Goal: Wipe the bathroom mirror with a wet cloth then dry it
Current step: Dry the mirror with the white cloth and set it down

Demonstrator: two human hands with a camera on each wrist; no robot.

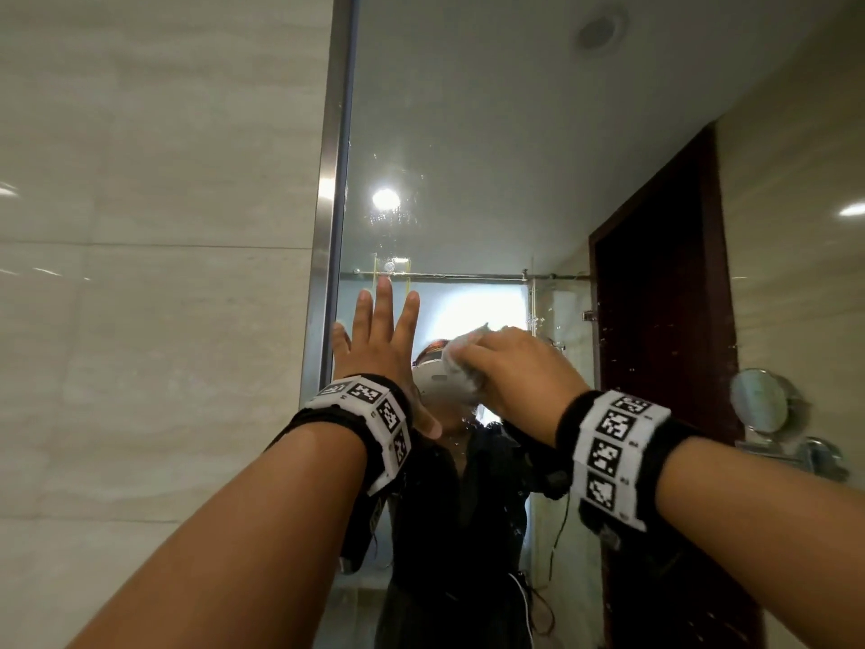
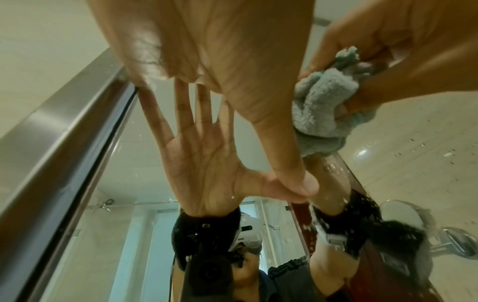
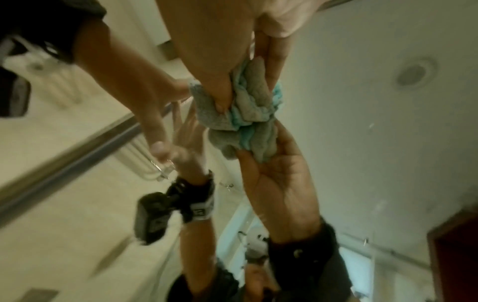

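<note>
Mirror [image 1: 491,133]: upper glass wide open, nothing in front, room to pass up and to the right. Left edge shut off by steel frame [image 1: 330,203], w/ tiled wall [image 1: 154,274] beyond it. Left hand [image 1: 374,348] lies flat on glass just beside the frame, fingers [image 1: 384,297] spread, blocking the strip along that edge. Right hand [image 1: 519,367] w/ bunched cloth [image 1: 461,356] pressed on glass just right of it; only a narrow gap btwn the two. At mirror's lower right a round shaving mirror [image 1: 760,400] on a chrome arm sticks out, in the way there. Water drops dot the glass near the right edge.
</note>
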